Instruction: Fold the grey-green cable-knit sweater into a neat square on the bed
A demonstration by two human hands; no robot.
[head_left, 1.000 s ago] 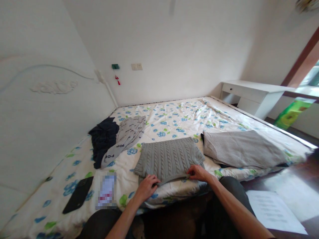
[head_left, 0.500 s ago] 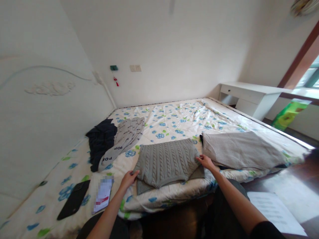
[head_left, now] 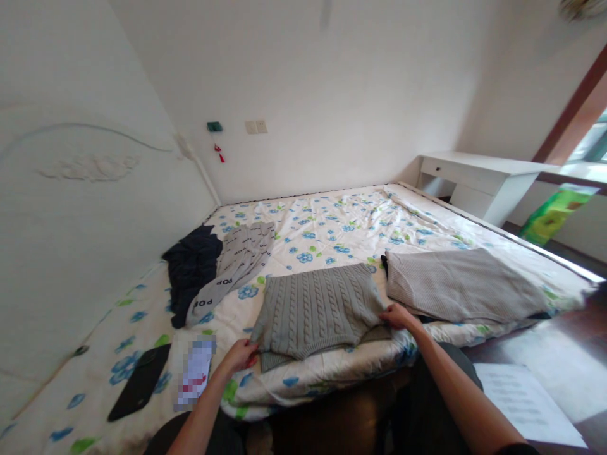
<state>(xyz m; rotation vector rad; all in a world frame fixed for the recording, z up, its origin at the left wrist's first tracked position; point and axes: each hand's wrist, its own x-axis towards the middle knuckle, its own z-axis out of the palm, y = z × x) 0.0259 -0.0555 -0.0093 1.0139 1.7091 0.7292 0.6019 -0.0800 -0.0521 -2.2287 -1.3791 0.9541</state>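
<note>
A grey cable-knit sweater point(head_left: 315, 309) lies folded on the bed, with a flap of its lower layer showing along the near edge. My left hand point(head_left: 239, 355) holds the sweater's near left corner between fingers and thumb. My right hand point(head_left: 397, 317) grips its right edge, close to a beige ribbed sweater point(head_left: 458, 284) lying flat alongside. A grey "POP" print garment point(head_left: 234, 265) and a dark navy garment point(head_left: 190, 272) lie beyond my left hand.
A floral quilt point(head_left: 332, 227) covers the low bed, with a black phone point(head_left: 140, 382) and a blurred card point(head_left: 194, 373) on it near my left hand. A printed sheet of paper point(head_left: 526, 404) lies on the floor at right. A white desk point(head_left: 478, 177) stands beyond.
Both hands have moved from the sweater's near edge out to its sides. The sweater's near edge now lies folded with a lower layer showing, and my left hand has taken its corner.
</note>
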